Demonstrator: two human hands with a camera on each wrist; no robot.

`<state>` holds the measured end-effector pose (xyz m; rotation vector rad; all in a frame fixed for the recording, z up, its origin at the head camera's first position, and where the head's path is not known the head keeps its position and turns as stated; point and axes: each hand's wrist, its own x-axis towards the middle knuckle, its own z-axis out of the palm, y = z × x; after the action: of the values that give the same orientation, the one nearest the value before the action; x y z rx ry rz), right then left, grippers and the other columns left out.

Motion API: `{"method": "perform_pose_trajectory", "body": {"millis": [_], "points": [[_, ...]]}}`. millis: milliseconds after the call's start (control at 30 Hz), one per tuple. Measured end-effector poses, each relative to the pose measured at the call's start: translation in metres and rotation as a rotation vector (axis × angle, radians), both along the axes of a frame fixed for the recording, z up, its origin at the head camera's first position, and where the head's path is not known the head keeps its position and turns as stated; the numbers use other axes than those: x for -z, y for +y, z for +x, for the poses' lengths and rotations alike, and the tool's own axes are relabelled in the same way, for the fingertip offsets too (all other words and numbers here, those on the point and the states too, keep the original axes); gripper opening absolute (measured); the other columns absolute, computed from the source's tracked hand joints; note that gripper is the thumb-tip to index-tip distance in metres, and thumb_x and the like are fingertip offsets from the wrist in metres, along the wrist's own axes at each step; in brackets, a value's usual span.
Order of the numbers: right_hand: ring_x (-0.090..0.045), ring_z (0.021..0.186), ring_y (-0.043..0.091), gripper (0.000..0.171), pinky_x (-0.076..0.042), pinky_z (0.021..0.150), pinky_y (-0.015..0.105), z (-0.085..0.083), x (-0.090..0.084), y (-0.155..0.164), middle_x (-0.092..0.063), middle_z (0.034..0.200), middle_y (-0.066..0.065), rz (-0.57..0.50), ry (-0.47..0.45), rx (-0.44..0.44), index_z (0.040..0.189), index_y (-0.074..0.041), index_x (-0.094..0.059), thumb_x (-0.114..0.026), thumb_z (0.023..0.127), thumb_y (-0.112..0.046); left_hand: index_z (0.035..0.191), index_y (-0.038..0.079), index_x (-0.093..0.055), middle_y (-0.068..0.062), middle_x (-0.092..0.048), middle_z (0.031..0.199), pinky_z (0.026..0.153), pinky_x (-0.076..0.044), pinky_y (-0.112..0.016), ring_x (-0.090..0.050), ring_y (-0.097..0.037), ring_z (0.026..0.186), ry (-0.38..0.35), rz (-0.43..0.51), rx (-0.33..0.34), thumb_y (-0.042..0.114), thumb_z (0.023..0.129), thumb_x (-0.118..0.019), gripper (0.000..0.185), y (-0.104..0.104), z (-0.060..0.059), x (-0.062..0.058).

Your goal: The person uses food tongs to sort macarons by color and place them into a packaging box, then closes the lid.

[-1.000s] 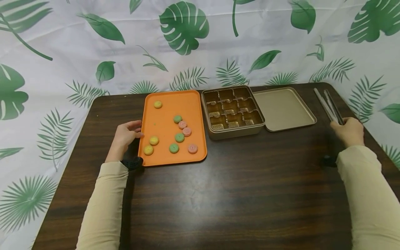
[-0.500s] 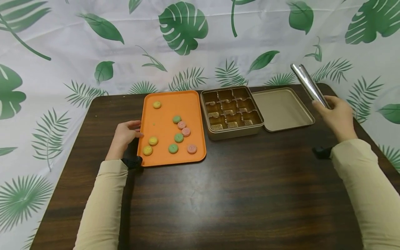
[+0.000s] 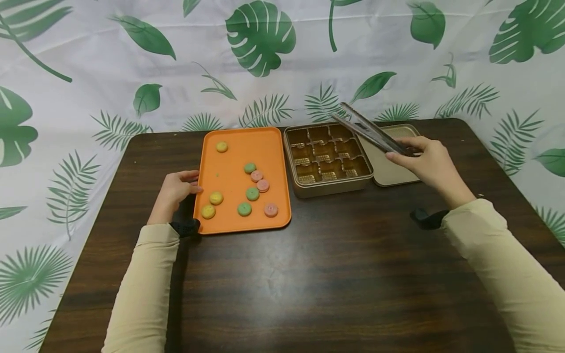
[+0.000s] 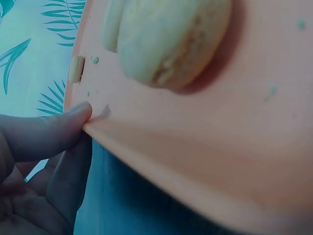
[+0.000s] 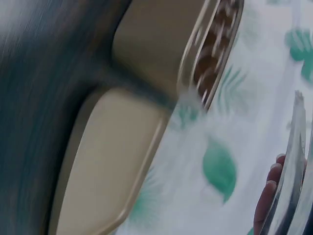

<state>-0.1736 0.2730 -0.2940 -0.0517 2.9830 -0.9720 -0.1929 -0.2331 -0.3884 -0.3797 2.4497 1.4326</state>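
Note:
My right hand (image 3: 430, 164) grips metal tongs (image 3: 368, 131) above the gold lid (image 3: 388, 169); their tips reach over the far right corner of the gold compartment box (image 3: 328, 158), whose cells look empty. The right wrist view is blurred and shows the tongs (image 5: 291, 176) beside my fingers (image 5: 266, 200), the lid (image 5: 105, 161) and the box (image 5: 212, 49). My left hand (image 3: 175, 190) rests at the left rim of the orange tray (image 3: 229, 166), thumb (image 4: 46, 132) touching the tray's edge (image 4: 161, 147). Several yellow, green and pink round cookies (image 3: 252, 194) lie on the tray, one yellow cookie (image 4: 168, 39) close to my left wrist.
Everything sits on a dark wooden table (image 3: 309, 274) with a leaf-print backdrop (image 3: 260, 39) behind it. The table's near half holds only my sleeved forearms.
My right hand lifted the tongs off the table's right side and swung them left, from beyond the lid to above the box. The left hand has stayed at the tray.

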Motion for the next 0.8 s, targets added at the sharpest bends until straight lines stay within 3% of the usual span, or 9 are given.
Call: {"method": "perform_pose_trajectory", "body": {"millis": [167, 333, 567, 700, 800], "points": [[-0.057, 0.104, 0.036, 0.055, -0.047, 0.07, 0.033, 0.012, 0.001, -0.029, -0.057, 0.126, 0.023, 0.028, -0.007, -0.108, 0.133, -0.004, -0.056, -0.067, 0.088, -0.034, 0.147, -0.002, -0.033, -0.026, -0.04, 0.147, 0.108, -0.041, -0.043, -0.043, -0.036, 0.134, 0.002, 0.017, 0.002, -0.007, 0.091, -0.053, 0.059, 0.002, 0.0, 0.001], [-0.053, 0.114, 0.04, 0.048, -0.046, 0.09, 0.054, 0.025, 0.009, -0.051, -0.06, 0.124, 0.023, 0.063, 0.002, -0.221, 0.127, -0.004, -0.062, -0.072, 0.085, -0.026, 0.147, -0.001, -0.032, -0.025, -0.039, 0.147, 0.109, -0.041, -0.043, -0.042, -0.035, 0.135, -0.009, 0.031, 0.004, -0.005, 0.092, -0.052, 0.058, 0.002, -0.001, 0.004], [-0.054, 0.117, 0.04, 0.045, -0.049, 0.089, 0.053, 0.037, 0.027, -0.07, -0.059, 0.127, 0.024, 0.1, -0.057, -0.349, 0.124, -0.004, -0.064, -0.073, 0.084, -0.023, 0.148, 0.001, -0.031, -0.023, -0.039, 0.149, 0.109, -0.041, -0.043, -0.045, -0.035, 0.132, -0.029, 0.033, 0.013, -0.003, 0.093, -0.051, 0.059, -0.001, 0.001, 0.003], [-0.066, 0.087, 0.031, 0.042, -0.053, 0.073, 0.04, 0.04, 0.041, -0.079, -0.061, 0.125, 0.023, 0.121, -0.06, -0.401, 0.121, -0.005, -0.066, -0.074, 0.083, -0.022, 0.148, 0.001, -0.031, -0.023, -0.039, 0.148, 0.108, -0.042, -0.042, -0.044, -0.034, 0.132, -0.03, 0.03, 0.018, -0.003, 0.093, -0.051, 0.059, -0.002, 0.001, 0.001], [-0.051, 0.053, 0.012, 0.04, -0.039, 0.054, 0.027, 0.04, 0.049, -0.084, -0.066, 0.114, 0.018, 0.14, -0.049, -0.434, 0.117, -0.005, -0.068, -0.076, 0.081, -0.02, 0.148, 0.001, -0.031, -0.024, -0.039, 0.148, 0.108, -0.042, -0.041, -0.044, -0.034, 0.131, -0.029, 0.028, 0.022, -0.004, 0.093, -0.051, 0.059, -0.001, 0.001, 0.001]]}}
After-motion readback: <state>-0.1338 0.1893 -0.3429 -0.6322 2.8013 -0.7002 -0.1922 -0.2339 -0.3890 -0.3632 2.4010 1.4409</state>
